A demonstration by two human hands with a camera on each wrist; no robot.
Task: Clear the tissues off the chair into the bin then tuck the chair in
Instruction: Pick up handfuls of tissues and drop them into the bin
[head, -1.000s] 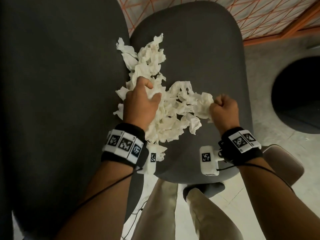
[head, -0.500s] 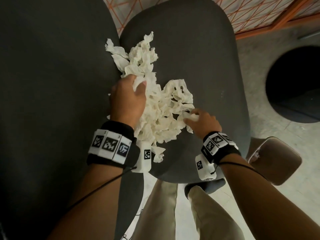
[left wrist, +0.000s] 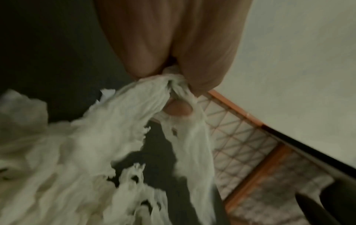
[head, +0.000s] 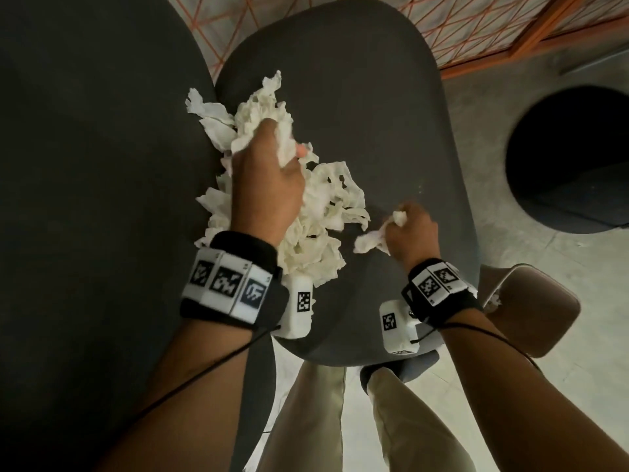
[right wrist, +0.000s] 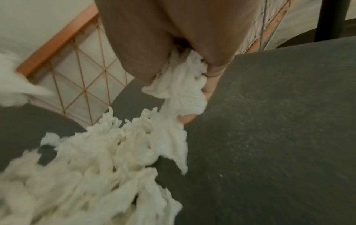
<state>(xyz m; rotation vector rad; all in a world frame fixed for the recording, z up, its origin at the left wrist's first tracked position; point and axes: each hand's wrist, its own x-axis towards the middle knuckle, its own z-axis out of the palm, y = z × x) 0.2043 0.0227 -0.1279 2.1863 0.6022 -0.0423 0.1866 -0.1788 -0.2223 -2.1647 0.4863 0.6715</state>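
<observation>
A heap of crumpled white tissues (head: 323, 212) lies on the dark grey chair seat (head: 367, 107). My left hand (head: 269, 172) sits on the left side of the heap, its fingers curled round a bunch of tissue (left wrist: 173, 85). My right hand (head: 410, 229) is to the right of the heap, fist closed round a small wad of tissue (head: 374, 236) that trails out to the left. In the right wrist view the wad (right wrist: 185, 89) hangs from the curled fingers above the seat (right wrist: 269, 137). The round black bin (head: 571, 161) stands on the floor to the right.
A large dark surface (head: 85, 199) fills the left side, next to the seat. An orange wire grid panel (head: 476, 25) stands beyond the chair. A brown chair arm pad (head: 531, 311) sits at the lower right. My legs (head: 340, 420) stand by the seat's near edge.
My right hand has closed on a small wad and pulled it rightward, away from the heap. My left hand has moved up the heap and bunched more tissue.
</observation>
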